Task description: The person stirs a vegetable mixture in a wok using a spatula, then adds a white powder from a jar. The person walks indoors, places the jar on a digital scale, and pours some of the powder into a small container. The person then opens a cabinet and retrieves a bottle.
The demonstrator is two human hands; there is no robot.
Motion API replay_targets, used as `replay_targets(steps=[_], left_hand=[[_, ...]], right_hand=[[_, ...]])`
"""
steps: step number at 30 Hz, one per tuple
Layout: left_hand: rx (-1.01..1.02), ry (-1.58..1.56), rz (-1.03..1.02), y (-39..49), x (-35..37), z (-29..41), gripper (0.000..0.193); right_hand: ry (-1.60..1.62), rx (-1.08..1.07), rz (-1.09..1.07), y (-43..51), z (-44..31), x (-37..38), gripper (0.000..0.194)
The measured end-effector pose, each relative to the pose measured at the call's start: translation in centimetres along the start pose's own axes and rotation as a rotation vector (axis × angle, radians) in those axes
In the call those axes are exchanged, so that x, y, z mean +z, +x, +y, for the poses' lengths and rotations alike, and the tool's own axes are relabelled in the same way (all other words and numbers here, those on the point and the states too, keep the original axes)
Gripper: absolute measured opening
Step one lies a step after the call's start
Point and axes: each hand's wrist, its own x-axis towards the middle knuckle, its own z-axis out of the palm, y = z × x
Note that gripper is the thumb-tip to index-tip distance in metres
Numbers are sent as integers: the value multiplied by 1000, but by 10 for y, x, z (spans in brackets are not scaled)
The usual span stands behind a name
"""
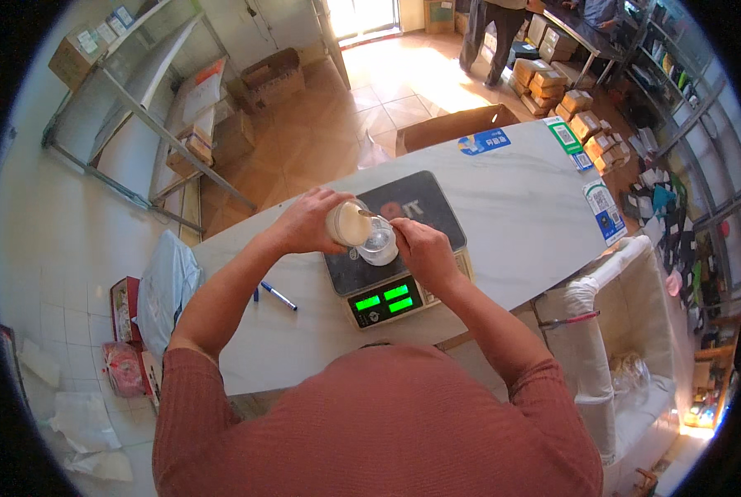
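My left hand grips a clear jar of pale, cream-coloured contents, tilted with its mouth to the right. Between the fingers of my right hand is the handle of a small spoon, whose tip reaches the mouth of the tilted jar. Just below them a second clear container, with some white matter low inside, stands on the dark platform of a digital scale. The scale's panel shows several lit green readouts.
A marble-patterned counter carries the scale, a pen and a light plastic bag at left. Printed code stickers line its right edge. Beyond it are an open cardboard box, stacked parcels and two people. A padded chair stands at right.
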Motion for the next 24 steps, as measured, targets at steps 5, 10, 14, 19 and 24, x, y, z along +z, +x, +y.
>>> replay_targets(steps=[5, 10, 14, 19, 24], left_hand=[[-43, 32, -39, 6, -7, -5, 92], [-66, 24, -3, 1, 0, 3, 91], [-18, 38, 3, 3, 1, -2, 89], [0, 56, 47, 0, 6, 0, 88], [-11, 42, -27, 3, 2, -9, 89]], right_hand=[[3, -5, -22, -3, -6, 0, 11], [-10, 5, -31, -5, -9, -5, 11], [-5, 0, 1, 4, -5, -5, 10], [-41, 39, -73, 7, -2, 1, 10], [-24, 8, -67, -3, -7, -2, 11]])
